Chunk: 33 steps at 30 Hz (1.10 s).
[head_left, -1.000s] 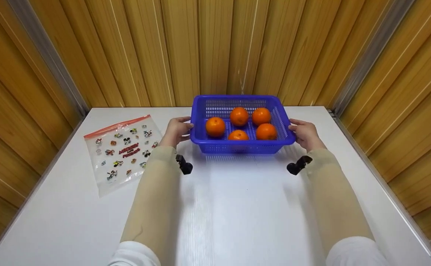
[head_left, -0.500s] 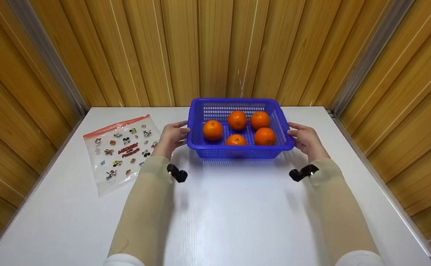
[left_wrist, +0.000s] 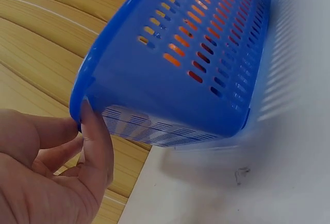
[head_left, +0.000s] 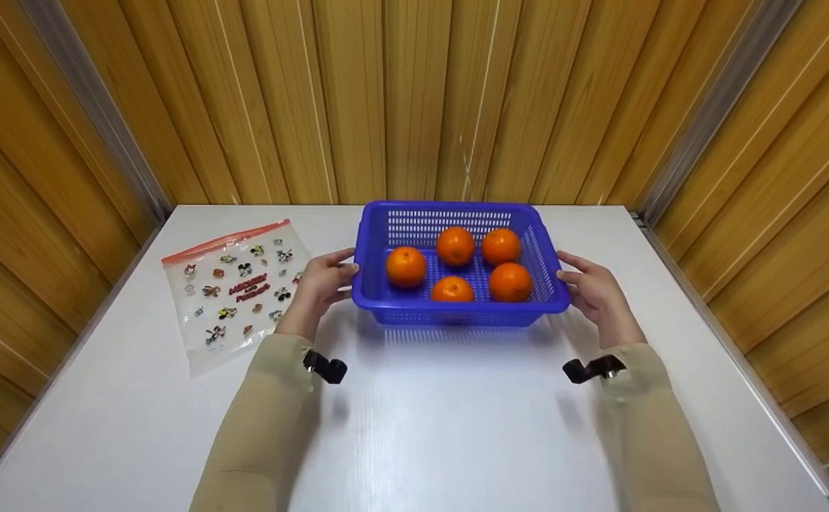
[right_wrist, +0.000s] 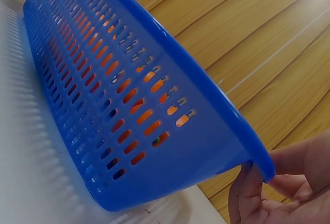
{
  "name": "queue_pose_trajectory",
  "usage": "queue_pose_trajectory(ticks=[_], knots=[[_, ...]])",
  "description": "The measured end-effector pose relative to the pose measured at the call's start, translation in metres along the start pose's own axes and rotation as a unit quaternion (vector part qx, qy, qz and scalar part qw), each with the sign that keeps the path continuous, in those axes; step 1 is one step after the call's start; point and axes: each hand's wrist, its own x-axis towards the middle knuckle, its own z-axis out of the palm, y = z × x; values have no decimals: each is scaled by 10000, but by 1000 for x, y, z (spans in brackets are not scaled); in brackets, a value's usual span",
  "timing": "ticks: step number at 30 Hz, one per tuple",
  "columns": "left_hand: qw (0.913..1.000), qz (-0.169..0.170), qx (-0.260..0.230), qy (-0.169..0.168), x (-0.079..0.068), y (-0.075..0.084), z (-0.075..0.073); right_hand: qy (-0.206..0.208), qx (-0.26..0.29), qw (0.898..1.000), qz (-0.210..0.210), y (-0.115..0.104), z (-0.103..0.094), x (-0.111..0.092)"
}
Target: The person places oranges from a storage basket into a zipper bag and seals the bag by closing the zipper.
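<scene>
Left hand (head_left: 321,284) and right hand (head_left: 597,293) are holding a blue-violet basket (head_left: 450,307) by its 2 short ends.

The basket is lying directly between the hands, its long axis running side to side from hand to hand; neither hand is sitting nearer, as both are touching the rim. In the wrist views, the fingers (left_wrist: 97,149) of each hand are pinching that rim, parted only by the thickness of its lip. Inside, 5 oranges (head_left: 455,247) are resting loose on the basket's floor. Whether the base is touching the white counter (head_left: 457,441) is hard to tell. A clear printed zip bag (head_left: 244,291) is lying flat, just left of the left hand.
</scene>
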Motion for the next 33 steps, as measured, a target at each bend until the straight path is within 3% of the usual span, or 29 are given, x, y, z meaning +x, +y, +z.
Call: queue_pose_trajectory(ticks=[3,13,33], knots=[[10000,5,28,16,-8,4,-2,-150,65,9998,-68,-8,-1,-9],[9992,287,233,-158,-36,-5,-9,-471,-127,9972,-572,9,0,-38],[9979,311,471,-313,-73,-18,-17,-603,-596,9932,-800,24,0,-77]])
